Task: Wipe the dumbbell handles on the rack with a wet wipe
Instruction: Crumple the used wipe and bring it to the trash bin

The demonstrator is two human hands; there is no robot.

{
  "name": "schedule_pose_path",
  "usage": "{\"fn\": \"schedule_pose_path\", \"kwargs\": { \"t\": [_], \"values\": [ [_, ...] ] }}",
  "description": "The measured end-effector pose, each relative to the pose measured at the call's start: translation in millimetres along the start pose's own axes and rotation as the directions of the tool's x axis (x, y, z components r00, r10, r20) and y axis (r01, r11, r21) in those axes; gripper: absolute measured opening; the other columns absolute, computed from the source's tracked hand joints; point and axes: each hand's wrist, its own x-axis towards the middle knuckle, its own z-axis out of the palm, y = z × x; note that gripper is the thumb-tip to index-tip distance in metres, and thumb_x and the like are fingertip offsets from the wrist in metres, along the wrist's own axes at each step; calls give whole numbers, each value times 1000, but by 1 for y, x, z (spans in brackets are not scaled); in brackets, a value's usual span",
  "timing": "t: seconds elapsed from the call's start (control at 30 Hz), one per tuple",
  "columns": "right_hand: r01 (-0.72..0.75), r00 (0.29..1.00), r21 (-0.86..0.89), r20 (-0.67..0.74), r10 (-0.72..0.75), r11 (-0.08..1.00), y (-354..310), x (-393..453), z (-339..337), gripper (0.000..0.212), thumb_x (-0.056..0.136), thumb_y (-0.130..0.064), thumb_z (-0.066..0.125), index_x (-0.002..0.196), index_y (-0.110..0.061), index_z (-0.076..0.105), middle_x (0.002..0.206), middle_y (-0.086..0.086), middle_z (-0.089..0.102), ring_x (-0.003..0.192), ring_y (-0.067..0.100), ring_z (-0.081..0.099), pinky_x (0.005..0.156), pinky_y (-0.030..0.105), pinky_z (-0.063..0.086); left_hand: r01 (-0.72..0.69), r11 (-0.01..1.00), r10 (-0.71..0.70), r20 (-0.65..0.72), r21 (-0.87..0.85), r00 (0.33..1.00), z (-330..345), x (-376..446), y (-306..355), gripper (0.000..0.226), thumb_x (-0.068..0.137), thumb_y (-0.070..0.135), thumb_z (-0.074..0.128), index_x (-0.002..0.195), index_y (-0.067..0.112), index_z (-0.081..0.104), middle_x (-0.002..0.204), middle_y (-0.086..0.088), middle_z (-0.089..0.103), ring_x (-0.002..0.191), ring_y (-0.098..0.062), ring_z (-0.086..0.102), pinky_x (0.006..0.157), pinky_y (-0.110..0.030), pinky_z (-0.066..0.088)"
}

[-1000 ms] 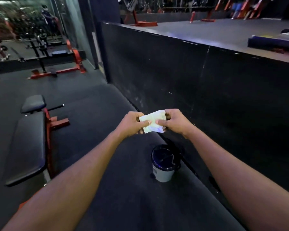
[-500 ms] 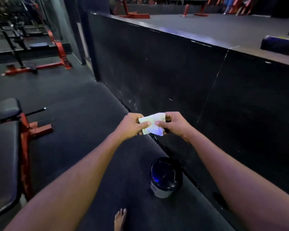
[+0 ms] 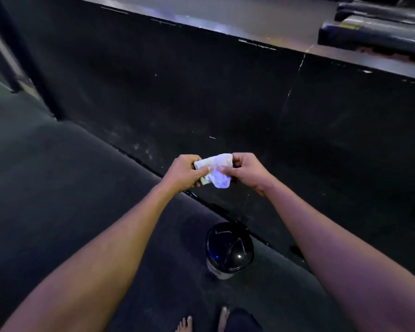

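A crumpled white wet wipe [image 3: 218,170] is stretched between both hands at chest height. My left hand [image 3: 183,173] pinches its left end, fingers curled round it. My right hand [image 3: 246,169] pinches the right end with thumb and fingers. Both hands are held in front of a black platform wall. No dumbbells or rack are in view.
A small bin with a black swing lid [image 3: 229,249] stands on the dark rubber floor below my hands, close to the black platform wall [image 3: 249,111]. Dark mats [image 3: 374,32] lie on the platform's top at the upper right. Bare feet [image 3: 185,324] show at the bottom edge.
The view has swung right and down, so the bench and red equipment have left the frame. The bin lies nearer below. Both hands still hold the wipe, now more crumpled.
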Motion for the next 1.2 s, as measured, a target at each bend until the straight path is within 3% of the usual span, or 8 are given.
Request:
{"fn": "schedule_pose_path", "kwargs": {
  "t": [0.3,0.43,0.67,0.83,0.97,1.07,1.2],
  "values": [
    [-57,997,46,-43,59,997,14,27,-4,20,88,-10,73,104,1,68,96,19,74,79,17,69,68,25,53,21,999,-17,88,-44,996,5,42,-18,17,91,17,70,80,5,64,65,-12,69,51,-17,62,54,-34,50],
    [-74,994,38,-75,77,997,22,37,-12,20,87,-13,74,103,-4,70,95,14,75,84,21,71,74,31,54,32,999,-29,116,-26,993,10,59,-19,16,90,18,69,81,5,64,62,-7,68,50,-16,62,51,-30,48],
    [-145,977,67,-148,154,987,51,33,-21,18,87,-11,74,103,-4,70,92,11,76,83,18,72,71,25,54,46,999,-41,211,-23,977,37,78,-26,17,91,19,71,81,6,66,61,-3,68,51,-14,63,49,-27,47],
    [-207,956,94,-191,222,974,71,31,-23,16,88,-11,73,100,-2,70,87,8,75,70,7,67,55,12,44,68,998,-64,241,-7,968,59,87,-39,15,90,19,71,79,10,67,61,-2,67,50,-14,62,48,-24,45],
    [-229,947,191,-185,264,955,89,35,-20,18,87,-11,74,101,-2,68,93,13,75,79,15,72,65,22,52,98,995,-95,267,2,959,69,94,-53,16,89,19,71,77,10,65,60,-3,66,50,-16,62,51,-27,47],
    [-253,935,276,-175,307,927,100,39,-16,22,88,-8,72,107,2,65,97,17,74,80,18,73,64,25,55,118,993,-116,277,10,954,76,100,-63,17,89,19,70,76,11,64,58,-4,66,50,-18,62,52,-28,49],
    [-288,924,277,-171,342,917,120,40,-10,23,89,-6,70,109,4,65,100,21,73,85,24,72,70,34,59,153,988,-152,312,23,938,86,99,-77,17,92,18,68,77,10,64,56,-3,65,49,-17,61,47,-25,46]
  ]
}}
